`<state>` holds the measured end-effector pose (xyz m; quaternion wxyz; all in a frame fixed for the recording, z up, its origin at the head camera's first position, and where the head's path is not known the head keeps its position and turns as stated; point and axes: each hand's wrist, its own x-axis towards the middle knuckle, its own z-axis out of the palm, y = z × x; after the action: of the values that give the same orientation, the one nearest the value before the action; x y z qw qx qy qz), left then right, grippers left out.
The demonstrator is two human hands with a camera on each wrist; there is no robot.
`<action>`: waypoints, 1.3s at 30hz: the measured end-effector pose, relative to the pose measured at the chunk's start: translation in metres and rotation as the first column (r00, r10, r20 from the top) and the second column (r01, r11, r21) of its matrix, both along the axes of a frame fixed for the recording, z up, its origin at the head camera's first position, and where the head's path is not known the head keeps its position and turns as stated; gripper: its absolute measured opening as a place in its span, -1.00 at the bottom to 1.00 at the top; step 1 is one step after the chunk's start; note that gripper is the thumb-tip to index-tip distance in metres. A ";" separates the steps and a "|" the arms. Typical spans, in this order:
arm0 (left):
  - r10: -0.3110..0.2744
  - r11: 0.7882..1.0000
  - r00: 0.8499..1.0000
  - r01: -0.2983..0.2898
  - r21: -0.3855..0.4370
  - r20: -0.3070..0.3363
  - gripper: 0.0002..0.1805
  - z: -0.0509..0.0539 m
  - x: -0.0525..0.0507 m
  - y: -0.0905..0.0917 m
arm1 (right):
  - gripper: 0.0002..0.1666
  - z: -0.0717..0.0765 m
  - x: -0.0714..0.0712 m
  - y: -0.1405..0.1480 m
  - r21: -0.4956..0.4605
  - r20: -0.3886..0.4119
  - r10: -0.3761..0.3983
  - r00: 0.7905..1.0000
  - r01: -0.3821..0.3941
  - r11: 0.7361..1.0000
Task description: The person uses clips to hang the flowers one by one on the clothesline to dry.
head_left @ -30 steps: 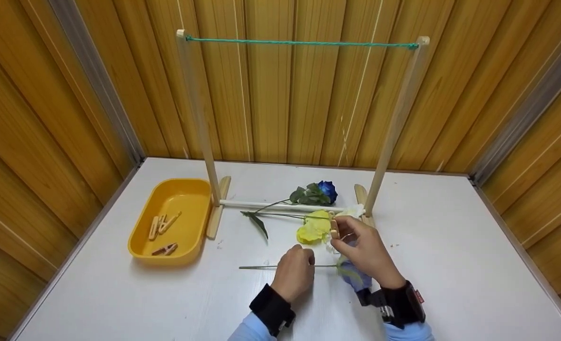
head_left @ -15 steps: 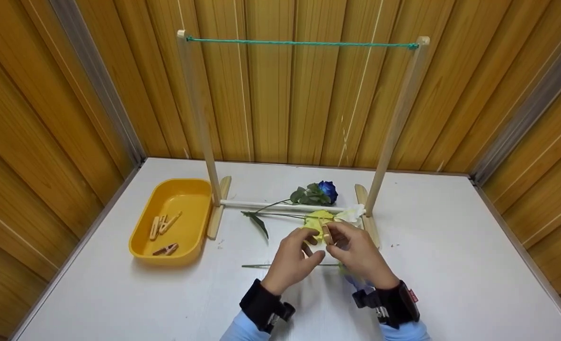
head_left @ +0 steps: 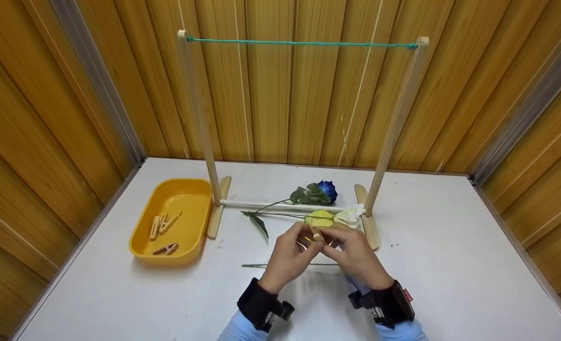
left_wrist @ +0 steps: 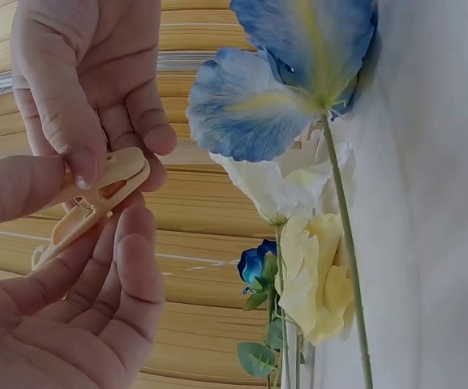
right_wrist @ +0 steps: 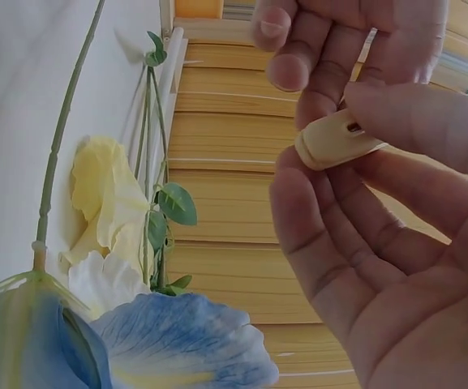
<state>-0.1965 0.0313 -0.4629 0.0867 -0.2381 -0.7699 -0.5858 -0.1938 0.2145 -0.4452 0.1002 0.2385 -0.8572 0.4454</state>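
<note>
A pale wooden clothespin is held above the table between both hands. My left hand pinches it between thumb and fingers. From the other side, my right hand grips the same clothespin with its thumb on top and fingers beneath. Under the hands lies a pale blue flower, mostly hidden in the head view; its petals show well in the left wrist view. Just beyond the fingertips are a yellow flower and a white flower. A dark blue rose lies farther back.
A wooden stand rises behind the flowers, with a green cord strung across its top. At left, a yellow tray holds several clothespins. Wood-patterned panels enclose the white table.
My left hand has lifted off the pale blue flower's stem and come up to the clothespin, which it now holds too. The right hand has brought the clothespin slightly left.
</note>
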 end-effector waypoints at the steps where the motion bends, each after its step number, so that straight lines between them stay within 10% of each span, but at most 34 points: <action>1: 0.000 1.000 1.000 0.000 0.006 0.004 -0.76 0.001 0.000 -0.001 | -0.62 -0.001 0.000 0.000 -0.006 -0.008 0.007 1.000 -0.007 1.000; 39: -0.002 0.999 1.000 0.001 0.048 0.024 -0.72 0.010 0.000 -0.036 | -0.81 -0.011 0.000 -0.020 0.057 -0.019 0.093 0.996 -0.091 0.994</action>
<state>-0.1966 -0.0046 -0.4526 0.0828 -0.2295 -0.7563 -0.6070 -0.1937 0.1946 -0.4562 0.0823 0.2853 -0.8562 0.4228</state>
